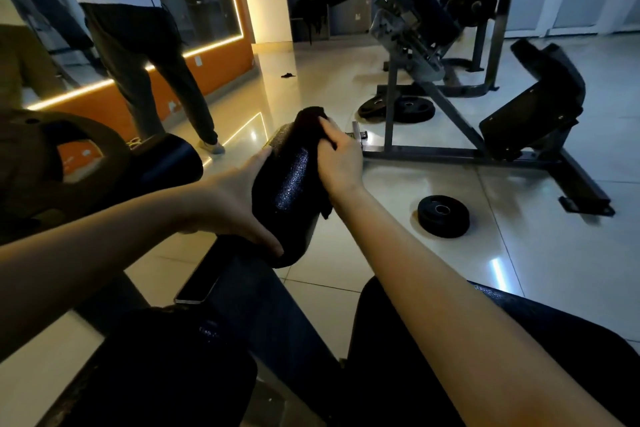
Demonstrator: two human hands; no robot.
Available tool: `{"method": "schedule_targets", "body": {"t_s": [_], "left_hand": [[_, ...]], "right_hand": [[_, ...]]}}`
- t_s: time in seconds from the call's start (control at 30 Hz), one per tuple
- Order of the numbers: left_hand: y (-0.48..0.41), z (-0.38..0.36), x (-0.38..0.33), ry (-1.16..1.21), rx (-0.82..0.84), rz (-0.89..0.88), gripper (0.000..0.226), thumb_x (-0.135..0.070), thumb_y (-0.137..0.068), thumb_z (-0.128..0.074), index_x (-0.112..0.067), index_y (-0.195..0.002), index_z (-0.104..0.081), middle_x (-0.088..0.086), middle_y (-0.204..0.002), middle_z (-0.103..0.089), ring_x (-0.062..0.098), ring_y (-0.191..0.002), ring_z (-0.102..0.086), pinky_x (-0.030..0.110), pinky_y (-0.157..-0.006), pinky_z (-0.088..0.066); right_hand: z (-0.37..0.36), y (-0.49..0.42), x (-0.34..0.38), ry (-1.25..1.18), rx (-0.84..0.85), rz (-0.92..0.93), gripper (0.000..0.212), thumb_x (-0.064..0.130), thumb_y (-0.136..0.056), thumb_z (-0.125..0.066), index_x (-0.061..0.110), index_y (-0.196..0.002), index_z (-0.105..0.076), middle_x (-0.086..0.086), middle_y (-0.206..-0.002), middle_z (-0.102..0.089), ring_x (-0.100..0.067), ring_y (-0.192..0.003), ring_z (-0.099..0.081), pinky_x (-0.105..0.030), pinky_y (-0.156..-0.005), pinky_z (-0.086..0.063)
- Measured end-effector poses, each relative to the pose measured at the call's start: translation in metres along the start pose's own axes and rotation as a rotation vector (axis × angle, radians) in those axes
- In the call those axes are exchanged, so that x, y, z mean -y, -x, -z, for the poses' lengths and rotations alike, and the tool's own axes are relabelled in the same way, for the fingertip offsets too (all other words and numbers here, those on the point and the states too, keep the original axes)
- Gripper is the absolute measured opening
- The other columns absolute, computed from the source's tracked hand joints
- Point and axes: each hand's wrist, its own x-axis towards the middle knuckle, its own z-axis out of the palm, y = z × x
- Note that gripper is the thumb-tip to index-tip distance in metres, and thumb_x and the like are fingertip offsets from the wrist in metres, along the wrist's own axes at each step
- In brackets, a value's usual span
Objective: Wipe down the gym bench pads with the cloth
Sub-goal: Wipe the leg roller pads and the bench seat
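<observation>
Atop roller pad [291, 180] far end — right hand [341, 166] fingers clench cloth [310, 125]; left hand [235, 204] grips near end; axis runs nearward.

Weight plate [443, 216] on tiled floor [540, 263]

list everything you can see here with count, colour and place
roller pad: one, black, centre, between the hands
cloth: one, black, draped over the roller pad's far end
second roller: one, black, left of it
weight plates: three, black, on the floor at right
phone: one, dark, on the frame below
machine: one, grey frame, black pads, right
standing person: one, dark trousers, left
hands: two; left hand holds the roller pad, right hand grips the cloth
</observation>
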Motion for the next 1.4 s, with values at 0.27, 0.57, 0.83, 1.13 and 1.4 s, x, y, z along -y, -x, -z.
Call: {"method": "schedule_targets", "body": {"t_s": [0.27,0.57,0.83,1.13,1.4], "left_hand": [[-0.002,0.004,0.007,0.232,0.069,0.045,0.155,-0.039,-0.031,-0.094,-0.048,-0.150,0.005,-0.002,-0.143,-0.034,0.013,-0.108,-0.051,0.019,-0.061,-0.053],[-0.002,0.006,0.018,0.454,0.119,0.036,0.166,-0.049,-0.008,-0.095,-0.053,-0.148,-0.007,-0.022,-0.108,-0.037,0.011,-0.097,-0.052,0.021,-0.056,-0.056],[0.008,0.007,0.022,0.553,0.143,0.045,0.170,-0.051,-0.002,-0.094,-0.050,-0.149,-0.010,-0.017,-0.111,-0.039,0.014,-0.101,-0.052,0.027,-0.069,-0.052],[-0.002,0.005,0.029,0.585,0.149,0.081,0.160,-0.043,-0.013,-0.097,-0.057,-0.147,-0.010,-0.006,-0.125,-0.037,0.024,-0.107,-0.055,0.033,-0.070,-0.056],[0.004,0.003,0.039,0.663,0.167,-0.013,0.159,-0.047,-0.014,-0.097,-0.052,-0.149,-0.013,-0.015,-0.123,-0.042,0.016,-0.110,-0.053,0.025,-0.073,-0.055]], "right_hand": [[0.001,0.121,-0.009,-0.066,0.081,0.165,0.047,0.004,-0.099,-0.041,0.030,-0.138,-0.044,0.016,-0.153,-0.029,0.000,-0.143,-0.017,-0.030,-0.119,-0.017],[0.001,0.056,-0.007,-0.006,0.096,0.153,0.045,0.004,-0.098,-0.041,0.022,-0.138,-0.048,0.009,-0.151,-0.035,-0.005,-0.142,-0.022,-0.024,-0.117,-0.015],[-0.001,0.001,0.002,0.043,0.090,0.053,0.043,0.002,-0.096,-0.042,0.012,-0.137,-0.051,-0.003,-0.149,-0.039,-0.018,-0.138,-0.035,-0.020,-0.112,-0.021],[0.003,0.109,-0.001,-0.025,0.137,0.154,0.045,0.005,-0.099,-0.041,0.026,-0.138,-0.047,0.014,-0.153,-0.031,-0.001,-0.143,-0.016,-0.026,-0.118,-0.015],[-0.005,0.001,-0.005,-0.014,-0.004,0.011,0.045,0.001,-0.094,-0.041,0.013,-0.137,-0.050,-0.001,-0.145,-0.046,-0.015,-0.135,-0.039,-0.015,-0.108,-0.023]]}}
